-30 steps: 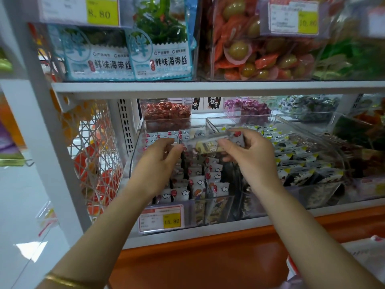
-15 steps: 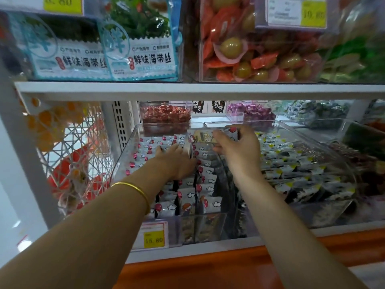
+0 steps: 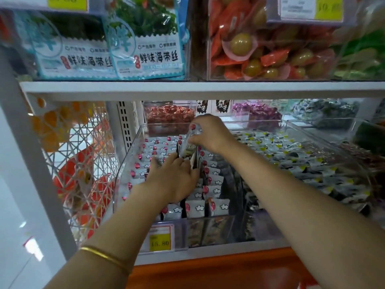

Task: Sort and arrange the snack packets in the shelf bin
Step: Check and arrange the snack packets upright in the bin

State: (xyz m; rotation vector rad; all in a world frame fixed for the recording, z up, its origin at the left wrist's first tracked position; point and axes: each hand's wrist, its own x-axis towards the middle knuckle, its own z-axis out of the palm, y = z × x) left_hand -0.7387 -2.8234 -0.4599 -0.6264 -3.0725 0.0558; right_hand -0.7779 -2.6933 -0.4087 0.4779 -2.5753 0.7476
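A clear shelf bin holds rows of upright white snack packets with red dots and cloud prints. My right hand pinches one such snack packet by its top, holding it nearly upright over the back rows. My left hand lies flat in the bin with fingers spread, pressing against the standing packets just below that held packet. Its fingertips touch the packet rows; I cannot tell whether it grips any.
A second clear bin of black, white and yellow packets sits to the right. A yellow price tag fronts the bin. Small bins of wrapped sweets stand behind. The upper shelf hangs close above. A white wire basket is at left.
My right hand has turned the packet from flat to nearly upright and lowered it toward the rows. My left hand has slid deeper into the bin beneath it.
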